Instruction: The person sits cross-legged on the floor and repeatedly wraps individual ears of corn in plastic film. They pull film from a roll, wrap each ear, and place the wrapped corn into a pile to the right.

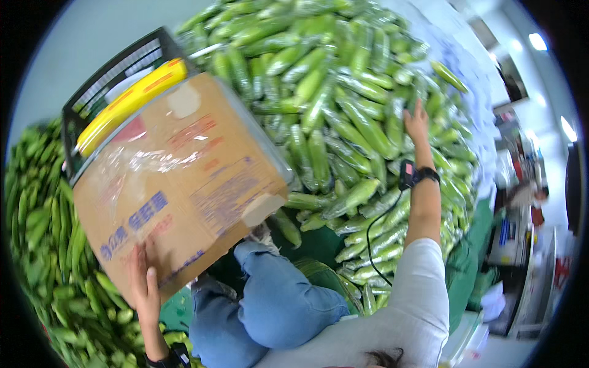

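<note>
My left hand (145, 282) lies against the near edge of a flattened brown cardboard sheet (184, 144), its fingers stretched out. The cardboard rests slanted over a grey-rimmed container in front of my knees, with shiny clear film across part of it. My right arm reaches far out to the right, and my right hand (418, 122) is over a big heap of green corn ears in clear film (362, 116). Its fingers are apart and touch or nearly touch a wrapped ear; nothing is visibly held.
A black plastic crate (161, 42) holding a long yellow package (132, 105) stands behind the cardboard. Long green vegetables (55, 227) without wrap are heaped at the left. A dark cable (369, 236) hangs from my right wrist device. Far right, a person (524, 193) is near equipment.
</note>
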`<action>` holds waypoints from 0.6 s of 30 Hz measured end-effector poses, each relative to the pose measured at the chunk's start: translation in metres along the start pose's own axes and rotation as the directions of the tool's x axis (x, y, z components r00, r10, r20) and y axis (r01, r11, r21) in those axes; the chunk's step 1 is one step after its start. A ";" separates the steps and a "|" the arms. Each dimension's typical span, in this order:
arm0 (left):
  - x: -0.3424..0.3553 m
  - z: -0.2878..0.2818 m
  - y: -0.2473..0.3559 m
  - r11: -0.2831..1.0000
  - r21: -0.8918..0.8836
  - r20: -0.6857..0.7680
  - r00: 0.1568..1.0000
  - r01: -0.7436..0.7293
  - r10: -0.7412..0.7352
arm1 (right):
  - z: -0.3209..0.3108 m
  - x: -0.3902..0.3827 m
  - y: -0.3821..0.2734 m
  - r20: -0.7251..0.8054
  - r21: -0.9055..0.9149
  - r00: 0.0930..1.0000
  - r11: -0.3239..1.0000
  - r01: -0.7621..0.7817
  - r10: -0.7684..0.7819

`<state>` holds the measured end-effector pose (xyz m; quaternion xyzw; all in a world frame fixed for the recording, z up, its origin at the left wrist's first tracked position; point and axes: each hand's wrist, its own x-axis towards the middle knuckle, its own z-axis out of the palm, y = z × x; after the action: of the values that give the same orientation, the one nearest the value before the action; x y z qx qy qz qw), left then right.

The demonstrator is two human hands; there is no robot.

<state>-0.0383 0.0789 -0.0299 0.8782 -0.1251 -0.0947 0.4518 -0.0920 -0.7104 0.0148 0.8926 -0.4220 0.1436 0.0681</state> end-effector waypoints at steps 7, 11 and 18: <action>0.014 -0.019 -0.023 0.824 0.567 -0.129 0.988 0.007 0.080 | -0.016 -0.145 -0.207 -0.275 0.349 0.677 0.585 0.732 -0.683; 0.087 -0.028 -0.043 0.858 0.511 -0.264 0.940 -0.055 0.218 | -0.016 -0.236 -0.345 -0.033 0.715 0.439 0.285 0.638 -0.898; 0.152 -0.061 -0.043 0.757 0.493 -0.307 0.727 -0.429 0.613 | 0.029 -0.196 -0.444 -0.241 0.737 0.279 0.012 0.676 -0.930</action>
<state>0.1288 0.1037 -0.0378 0.8730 -0.2797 0.2722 0.2924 0.1387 -0.2923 -0.0740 0.9130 0.2708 0.0862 -0.2927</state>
